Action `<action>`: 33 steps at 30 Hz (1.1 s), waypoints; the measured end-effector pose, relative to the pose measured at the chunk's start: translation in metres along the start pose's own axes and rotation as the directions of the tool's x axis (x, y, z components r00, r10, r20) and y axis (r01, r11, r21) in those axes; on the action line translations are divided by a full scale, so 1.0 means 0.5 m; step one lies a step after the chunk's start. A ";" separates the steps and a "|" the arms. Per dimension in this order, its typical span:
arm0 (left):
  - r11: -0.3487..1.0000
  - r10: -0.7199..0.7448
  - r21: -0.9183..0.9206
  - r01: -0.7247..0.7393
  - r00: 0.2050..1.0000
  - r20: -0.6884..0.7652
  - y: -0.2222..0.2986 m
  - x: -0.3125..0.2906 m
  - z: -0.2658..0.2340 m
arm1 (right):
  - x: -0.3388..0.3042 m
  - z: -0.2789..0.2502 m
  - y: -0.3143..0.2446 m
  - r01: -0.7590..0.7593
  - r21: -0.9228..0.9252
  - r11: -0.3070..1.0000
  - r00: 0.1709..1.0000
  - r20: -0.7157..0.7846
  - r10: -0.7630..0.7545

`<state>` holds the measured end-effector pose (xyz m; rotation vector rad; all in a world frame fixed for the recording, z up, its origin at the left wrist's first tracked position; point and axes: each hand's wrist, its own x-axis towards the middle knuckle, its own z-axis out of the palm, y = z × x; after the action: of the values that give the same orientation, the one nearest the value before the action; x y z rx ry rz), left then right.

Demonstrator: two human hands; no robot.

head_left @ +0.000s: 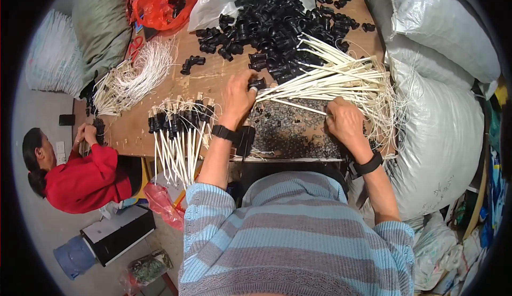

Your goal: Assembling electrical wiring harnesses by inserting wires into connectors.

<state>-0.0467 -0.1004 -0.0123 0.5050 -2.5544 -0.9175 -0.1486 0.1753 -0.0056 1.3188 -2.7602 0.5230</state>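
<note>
My left hand [238,98] is closed round a black plastic fitting [257,84], held just above the table at the left tips of the white tubes. My right hand [345,121] pinches the end of one thin white tube [298,106], which points left toward that fitting. Beside and beyond my right hand lies a spread bundle of similar white tubes [325,80], with thin wires trailing from their right ends. Many small dark pieces [293,131] cover the tabletop between my hands. A large heap of black fittings [282,24] lies beyond both hands.
Fittings joined to white tubes [178,131] hang over the table's front edge at left. A bundle of white wires [144,72] lies farther left, near a red bag [162,3]. Big white sacks [437,120] border the right side. A person in red [85,179] works at the left.
</note>
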 end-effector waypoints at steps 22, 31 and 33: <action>0.783 -0.375 -0.527 0.331 0.927 0.026 -0.027 -0.107 -0.050 | -0.006 -0.044 -0.085 -0.223 0.694 0.684 0.963 0.266 0.044; 0.564 -0.401 -0.623 0.541 0.840 0.366 0.014 -0.125 -0.059 | -0.012 -0.046 -0.081 0.188 0.460 0.868 0.969 0.056 -0.240; 0.808 -0.164 -0.497 0.315 0.932 0.324 0.019 -0.135 -0.045 | -0.013 -0.049 -0.099 0.234 0.338 0.912 0.963 0.046 -0.264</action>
<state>0.0199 -0.0751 -0.0053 0.5652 -2.3097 -1.8450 -0.1096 0.1591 0.0306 1.7743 -2.5910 0.9594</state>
